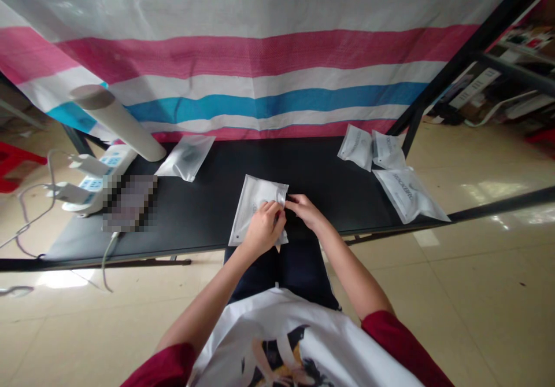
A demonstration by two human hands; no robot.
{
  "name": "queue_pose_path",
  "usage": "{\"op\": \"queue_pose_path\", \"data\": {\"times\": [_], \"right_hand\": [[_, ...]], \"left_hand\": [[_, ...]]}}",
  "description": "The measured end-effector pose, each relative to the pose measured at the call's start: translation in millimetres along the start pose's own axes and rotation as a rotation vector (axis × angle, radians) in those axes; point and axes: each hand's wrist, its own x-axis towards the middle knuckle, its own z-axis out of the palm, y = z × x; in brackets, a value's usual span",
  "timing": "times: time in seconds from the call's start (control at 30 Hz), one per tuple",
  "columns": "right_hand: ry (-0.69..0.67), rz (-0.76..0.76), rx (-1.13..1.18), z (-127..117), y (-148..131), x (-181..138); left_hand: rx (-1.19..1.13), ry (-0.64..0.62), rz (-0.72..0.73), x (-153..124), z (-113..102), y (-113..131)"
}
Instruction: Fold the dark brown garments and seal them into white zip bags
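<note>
A frosted white zip pouch (254,205) lies flat on the black table (208,213) right in front of me. My left hand (263,229) rests on the pouch's right side, fingers curled and pinching its edge. My right hand (306,209) meets it from the right, fingertips pinched on the same right edge near the top corner. Both hands touch the pouch at one spot.
Three more pouches (392,173) lie at the table's right end. Another pouch (187,157) sits at the back left beside a leaning cardboard tube (119,122). A white power strip with plugs and cables (93,181) is at the left. A striped tarp hangs behind.
</note>
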Motion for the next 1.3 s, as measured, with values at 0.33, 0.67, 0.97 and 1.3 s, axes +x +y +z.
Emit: {"op": "queue_pose_path", "data": {"times": [0.33,0.67,0.97,1.3], "right_hand": [[0.127,-0.087,0.097,21.9,15.7,-2.2],[0.199,-0.097,0.099,26.3,11.5,-2.5],[0.028,-0.227,-0.246,6.1,17.7,-21.0],[0.021,-0.377,-0.397,8.8,17.0,-40.0]], "left_hand": [[0.102,0.031,0.021,1.7,-2.1,7.5],[0.118,0.029,0.026,-4.9,8.3,13.0],[0.223,0.087,0.007,-1.1,-0.7,3.9],[0.292,0.096,0.031,1.4,8.0,-0.6]]}}
